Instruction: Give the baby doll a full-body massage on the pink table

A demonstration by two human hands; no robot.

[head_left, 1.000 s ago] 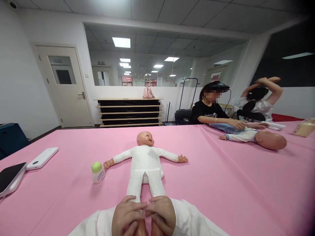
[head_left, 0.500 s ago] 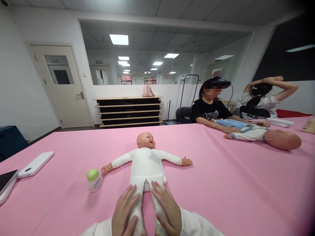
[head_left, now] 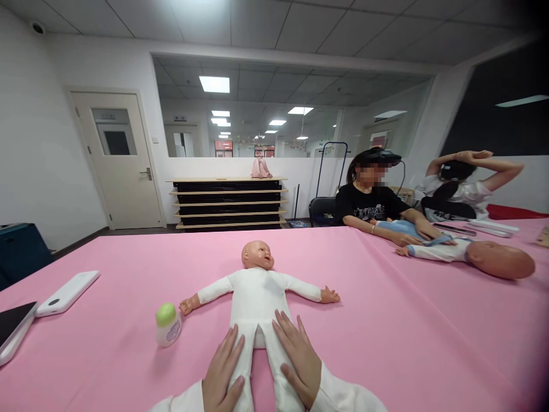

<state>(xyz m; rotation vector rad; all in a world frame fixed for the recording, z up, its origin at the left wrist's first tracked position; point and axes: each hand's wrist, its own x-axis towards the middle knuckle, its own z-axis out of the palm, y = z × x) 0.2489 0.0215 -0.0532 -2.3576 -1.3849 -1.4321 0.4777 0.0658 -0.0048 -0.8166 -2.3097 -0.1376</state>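
A baby doll (head_left: pixel 261 294) with a white cloth body lies on its back on the pink-covered table (head_left: pixel 364 343), head away from me and arms spread. My left hand (head_left: pixel 223 369) rests flat on the doll's leg at the left, fingers stretched out. On the other leg, near the hip, lies my right hand (head_left: pixel 299 357), its fingers slightly spread. Neither hand grips anything. Beside the doll's hand at the left stands a small jar (head_left: pixel 168 325) with a green lid. The doll's feet are out of view.
A white device (head_left: pixel 68 293) and a dark-screened one (head_left: pixel 16 329) lie at the left edge. Across the table at the right, a person in black (head_left: pixel 371 200) handles a second, clothed doll (head_left: pixel 454 249). Another person (head_left: pixel 457 180) sits behind with arms raised.
My right hand has slid up the doll's leg toward the hip; my left hand stays on the other leg. The view has tilted up slightly. The person in black has shifted a hand over the second doll.
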